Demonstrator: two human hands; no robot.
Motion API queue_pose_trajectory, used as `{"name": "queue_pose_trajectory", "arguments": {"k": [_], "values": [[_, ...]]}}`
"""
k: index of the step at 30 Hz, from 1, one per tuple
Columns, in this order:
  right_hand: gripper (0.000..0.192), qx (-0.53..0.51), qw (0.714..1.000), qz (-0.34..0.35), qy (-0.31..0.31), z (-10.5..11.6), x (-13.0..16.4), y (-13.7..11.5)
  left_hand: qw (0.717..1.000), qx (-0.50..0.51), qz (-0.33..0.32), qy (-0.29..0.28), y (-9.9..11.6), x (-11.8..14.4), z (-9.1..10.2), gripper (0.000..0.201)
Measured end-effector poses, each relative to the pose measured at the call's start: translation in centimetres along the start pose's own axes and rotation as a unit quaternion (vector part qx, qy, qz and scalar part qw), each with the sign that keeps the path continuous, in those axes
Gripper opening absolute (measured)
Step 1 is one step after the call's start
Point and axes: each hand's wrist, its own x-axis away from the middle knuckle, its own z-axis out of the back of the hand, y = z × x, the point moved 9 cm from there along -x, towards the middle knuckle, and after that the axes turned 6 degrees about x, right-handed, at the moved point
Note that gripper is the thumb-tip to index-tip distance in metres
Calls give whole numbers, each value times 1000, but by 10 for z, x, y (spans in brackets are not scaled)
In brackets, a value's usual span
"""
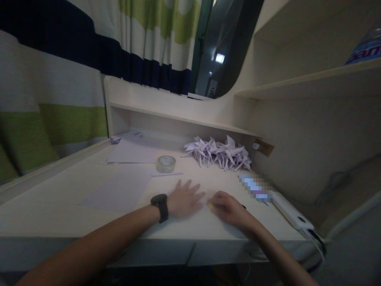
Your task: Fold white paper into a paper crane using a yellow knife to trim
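My left hand [184, 200], with a dark watch [160, 204] on the wrist, lies flat on the desk with its fingers spread. Whether paper lies under that palm I cannot tell. Just right of it, my right hand [226, 209] is closed near the desk surface. A small yellow bit [211, 206] shows at its fingertips, and a dark end [244, 207] pokes out behind the hand; the kind of thing is hidden and blurred. Beyond my left hand lie a thin rolled paper stick [167, 174] and a roll of clear tape [166, 164].
White paper sheets [133, 149] lie at the back left, another sheet [119, 188] nearer. Several folded paper pinwheels [220, 153] are heaped at the back. At the right are a blurred-out phone-like object [254, 187] and a white power strip [291, 210] with cables.
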Motion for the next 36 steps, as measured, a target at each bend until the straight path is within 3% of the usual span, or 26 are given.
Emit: {"name": "queue_pose_trajectory", "arguments": {"k": [3,9,16,24,36], "values": [[31,-12,1000,7,26,-2,5,0,1000,2,-4,1,0,0,0,61],[23,4,999,27,21,-2,9,-9,1000,0,-9,3,-1,0,-1,62],[26,36,999,9,39,-1,12,-14,1000,7,-1,-2,-2,0,-1,63],[23,28,997,38,56,1,14,-16,1000,-3,7,-7,-4,-1,-3,62],[21,31,995,-3,98,-1,9,-4,1000,-2,10,-6,-4,-2,-3,64]]}}
